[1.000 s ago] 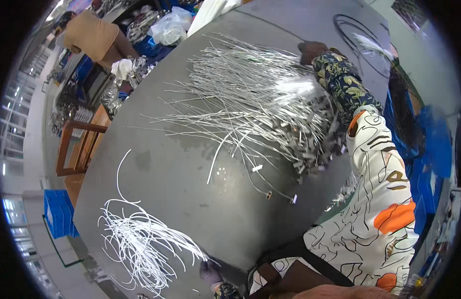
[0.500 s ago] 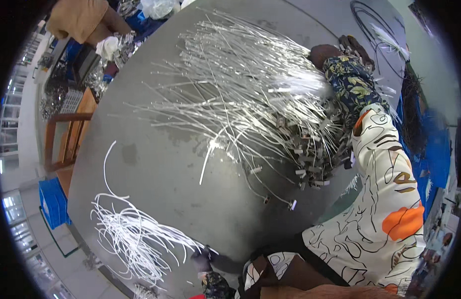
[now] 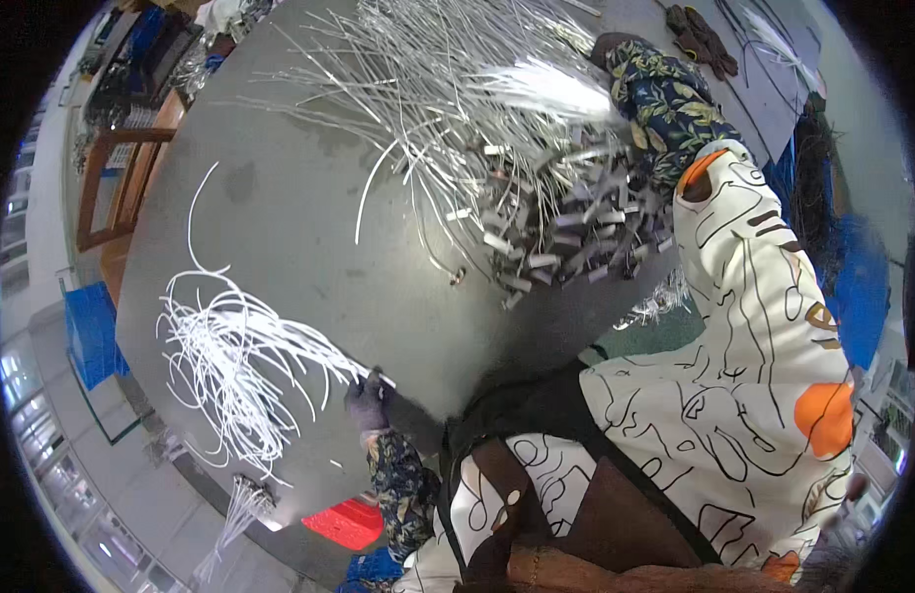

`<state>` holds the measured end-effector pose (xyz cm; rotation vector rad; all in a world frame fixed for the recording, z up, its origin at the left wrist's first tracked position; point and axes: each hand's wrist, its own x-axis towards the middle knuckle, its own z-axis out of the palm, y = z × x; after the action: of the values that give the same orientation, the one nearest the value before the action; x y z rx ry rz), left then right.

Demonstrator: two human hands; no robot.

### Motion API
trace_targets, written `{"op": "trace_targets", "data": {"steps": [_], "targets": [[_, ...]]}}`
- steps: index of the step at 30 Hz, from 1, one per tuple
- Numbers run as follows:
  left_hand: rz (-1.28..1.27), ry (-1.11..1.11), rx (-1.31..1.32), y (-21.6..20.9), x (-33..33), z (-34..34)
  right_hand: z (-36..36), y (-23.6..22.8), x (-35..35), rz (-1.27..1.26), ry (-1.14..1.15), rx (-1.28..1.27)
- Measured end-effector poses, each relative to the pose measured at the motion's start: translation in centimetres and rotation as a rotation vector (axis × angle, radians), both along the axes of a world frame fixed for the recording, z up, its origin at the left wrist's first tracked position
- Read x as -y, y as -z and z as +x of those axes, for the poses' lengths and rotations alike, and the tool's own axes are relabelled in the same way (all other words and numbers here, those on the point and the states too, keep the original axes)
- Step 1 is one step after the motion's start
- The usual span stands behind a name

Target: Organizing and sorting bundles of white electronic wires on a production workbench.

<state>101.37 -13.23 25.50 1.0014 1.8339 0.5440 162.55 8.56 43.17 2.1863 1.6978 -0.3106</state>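
A loose tangle of white wires [image 3: 235,346] lies at the left, its gathered ends running to my left hand [image 3: 371,398]. That hand wears a dark purplish glove, and its fingers are closed on the wire ends. At the upper right my right hand [image 3: 616,47], in a dark brown glove, is against the far right side of a large heap of silvery-white wires [image 3: 448,74]. Its fingers are hidden by the sleeve and the heap. Many small white and grey connectors [image 3: 566,232] sit bunched at the near end of the heap, below my right sleeve [image 3: 665,99].
A pair of dark work gloves [image 3: 702,40] and another white wire bunch [image 3: 774,44] lie at the far right. At the left stand a wooden frame [image 3: 122,188] and a blue crate [image 3: 92,331]. A red container [image 3: 347,524] is below the grey table's [image 3: 309,217] near edge.
The view has shifted, so the table's contents sit higher in it. The connector end of the heap has moved leftward and spread, with my right hand beside it. My left hand still grips the wires.
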Motion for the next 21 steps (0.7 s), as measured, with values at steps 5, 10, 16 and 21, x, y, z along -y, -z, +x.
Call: {"op": "trace_targets", "data": {"steps": [5,10,16,21], "targets": [[-0.083,-0.045,0.191,-4.9,0.7,1.9,-3.9,-5.6,3.9,0.417,-0.067,-0.125],[0.359,-0.041,0.487,-17.7,2.9,5.1,-15.9,-0.1,12.8,0.644,-0.511,-0.457],[0.657,-0.324,0.534,-23.8,1.2,3.9,-28.2,7.3,24.7,0.588,-0.527,-0.543],[0.434,-0.084,0.436,-15.3,-1.0,3.8,-25.8,12.0,24.9,0.386,-0.171,-0.593]]}}
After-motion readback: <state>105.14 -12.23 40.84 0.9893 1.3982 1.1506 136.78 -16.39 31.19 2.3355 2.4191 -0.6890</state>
